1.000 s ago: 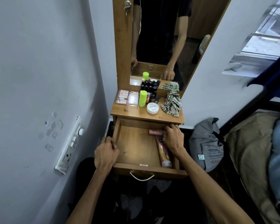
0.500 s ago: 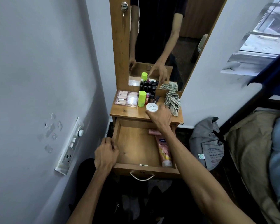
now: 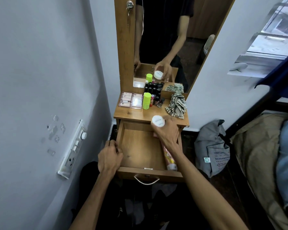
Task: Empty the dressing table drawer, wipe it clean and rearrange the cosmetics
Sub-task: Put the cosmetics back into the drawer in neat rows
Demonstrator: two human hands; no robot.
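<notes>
Drawer (image 3: 140, 146) stood pulled open betw. both hands, floor mostly bare. Table top (image 3: 133, 114) lay just beyond R hand. Cloth (image 3: 177, 104), striped & bunched, sat on top, past R hand to its right. Clear box (image 3: 130, 101) of pinkish items & green bottle (image 3: 146, 101) sat far side of top, w/ dark bottles behind, too small to tell apart. Pink tube (image 3: 169, 159) lay along drawer's R wall, under R wrist. L hand (image 3: 109, 157) curled over drawer's L wall, gripping it. R hand (image 3: 169, 134) was clamped on white jar (image 3: 158, 121), held at top's front edge, above drawer's back R corner.
</notes>
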